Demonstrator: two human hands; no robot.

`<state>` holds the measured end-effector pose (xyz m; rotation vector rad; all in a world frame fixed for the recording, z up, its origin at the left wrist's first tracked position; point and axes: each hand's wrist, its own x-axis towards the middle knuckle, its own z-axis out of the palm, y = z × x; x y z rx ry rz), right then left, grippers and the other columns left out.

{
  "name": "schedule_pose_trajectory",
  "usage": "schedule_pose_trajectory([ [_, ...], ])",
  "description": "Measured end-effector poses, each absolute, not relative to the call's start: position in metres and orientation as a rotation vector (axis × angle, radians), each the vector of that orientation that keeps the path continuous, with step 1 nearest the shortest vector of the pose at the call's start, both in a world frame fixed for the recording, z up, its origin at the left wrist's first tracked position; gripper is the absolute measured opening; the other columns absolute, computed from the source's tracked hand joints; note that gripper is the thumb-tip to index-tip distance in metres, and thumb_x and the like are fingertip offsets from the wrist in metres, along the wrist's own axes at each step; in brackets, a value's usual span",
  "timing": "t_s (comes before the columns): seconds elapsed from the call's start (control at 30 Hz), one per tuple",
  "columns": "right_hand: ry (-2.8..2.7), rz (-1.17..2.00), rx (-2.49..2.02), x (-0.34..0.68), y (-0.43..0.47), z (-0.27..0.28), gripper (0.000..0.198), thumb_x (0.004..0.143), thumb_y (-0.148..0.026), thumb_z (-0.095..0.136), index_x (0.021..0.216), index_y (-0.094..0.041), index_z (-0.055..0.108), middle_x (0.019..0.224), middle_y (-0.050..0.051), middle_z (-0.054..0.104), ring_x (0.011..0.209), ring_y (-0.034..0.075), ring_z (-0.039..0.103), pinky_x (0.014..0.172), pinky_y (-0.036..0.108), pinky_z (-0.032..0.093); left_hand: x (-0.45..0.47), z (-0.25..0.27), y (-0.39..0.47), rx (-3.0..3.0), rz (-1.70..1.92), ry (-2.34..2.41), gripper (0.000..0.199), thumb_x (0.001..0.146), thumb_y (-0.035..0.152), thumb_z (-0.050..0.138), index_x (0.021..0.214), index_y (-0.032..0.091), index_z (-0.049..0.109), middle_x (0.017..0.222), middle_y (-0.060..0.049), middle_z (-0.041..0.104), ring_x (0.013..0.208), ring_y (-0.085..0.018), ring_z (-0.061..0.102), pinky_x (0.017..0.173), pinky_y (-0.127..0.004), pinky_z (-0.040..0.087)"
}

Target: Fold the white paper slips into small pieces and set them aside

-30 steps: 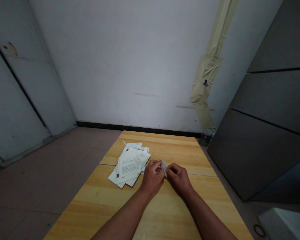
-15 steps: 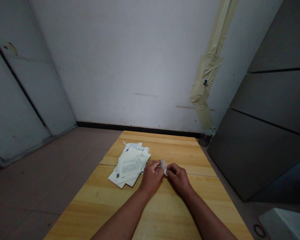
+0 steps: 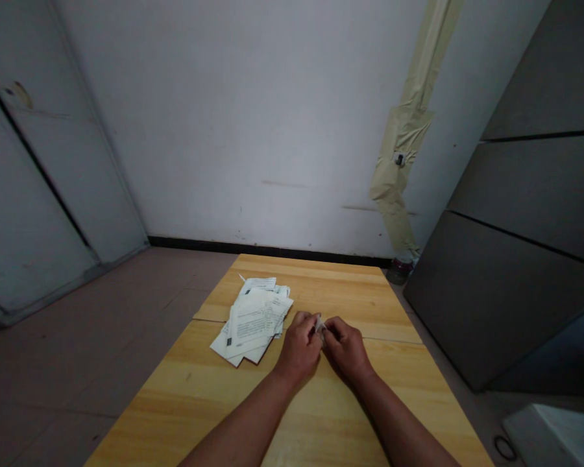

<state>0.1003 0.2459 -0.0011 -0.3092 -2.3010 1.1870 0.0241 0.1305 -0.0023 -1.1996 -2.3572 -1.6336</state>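
Between my two hands is a small piece of whitish paper (image 3: 320, 323), folded or crumpled, mostly covered by the fingers. My left hand (image 3: 300, 345) pinches its left side with thumb and fingers. On the other side, my right hand (image 3: 344, 344) is closed on the right edge of the same piece. Both hands are low over the wooden table (image 3: 331, 402), fingertips almost meeting. Left of my left hand lies a loose pile of printed paper sheets (image 3: 257, 318), overlapping at different angles.
A pale wall (image 3: 253, 130) stands behind the table, with a taped pipe (image 3: 403, 149) running down it. A jar (image 3: 400, 270) sits on the floor past the far right corner. Grey cabinets (image 3: 530, 259) stand right; a white box (image 3: 555, 434) is lower right.
My left hand has shifted slightly right, closer to my right hand. Less of the paper piece shows between the fingers now. The pile of sheets has stayed put.
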Motion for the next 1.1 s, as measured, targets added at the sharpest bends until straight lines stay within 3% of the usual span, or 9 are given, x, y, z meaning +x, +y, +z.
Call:
schedule_pose_trajectory([
  [0.2,-2.36,1.037,-0.296,0.1011,0.2416,-0.002,0.014,0.086,-0.026,0.047,0.082,-0.022,0.059,0.073,0.0,0.068,0.068,0.016,0.064,0.065,0.022,0.045,0.0279,-0.0032,0.1326,-1.167,-1.646,-2.295,0.039,0.075,0.004,0.046,0.105,0.017,0.067,0.097,-0.008,0.061,0.095,-0.02,0.061,0.089,-0.034,0.05],
  [0.47,-2.411,0.814,-0.288,0.1021,0.2389,0.0004,0.015,0.085,-0.022,0.04,0.082,-0.023,0.055,0.066,0.001,0.064,0.06,0.017,0.061,0.06,0.024,0.042,0.0248,-0.0057,0.131,-1.172,-1.684,-2.255,0.038,0.075,0.002,0.04,0.099,0.017,0.067,0.096,-0.007,0.061,0.094,-0.019,0.061,0.087,-0.033,0.049],
  [0.83,-2.418,0.854,-0.29,0.1027,0.2417,-0.0031,0.014,0.089,-0.021,0.042,0.087,-0.023,0.055,0.067,-0.001,0.063,0.06,0.016,0.06,0.059,0.023,0.04,0.0259,-0.0052,0.1307,-1.217,-1.702,-2.087,0.034,0.074,-0.001,0.041,0.092,0.019,0.062,0.1,-0.006,0.06,0.097,-0.018,0.058,0.088,-0.031,0.047],
  [1.0,-2.315,0.592,-0.046,0.1013,0.2434,-0.0037,0.013,0.09,-0.019,0.045,0.085,-0.021,0.057,0.079,0.004,0.062,0.075,0.019,0.058,0.069,0.027,0.043,0.0251,-0.004,0.1302,-1.188,-1.71,-2.113,0.027,0.076,0.002,0.044,0.088,0.02,0.06,0.094,-0.005,0.06,0.092,-0.018,0.058,0.084,-0.03,0.047],
  [1.1,-2.246,0.631,0.057,0.1008,0.2427,-0.0036,0.015,0.09,-0.014,0.043,0.089,-0.021,0.056,0.084,0.005,0.059,0.079,0.018,0.055,0.072,0.027,0.044,0.0248,-0.0032,0.1299,-1.134,-1.775,-2.135,0.026,0.073,0.002,0.045,0.084,0.02,0.06,0.091,-0.003,0.06,0.088,-0.017,0.057,0.08,-0.028,0.046],
])
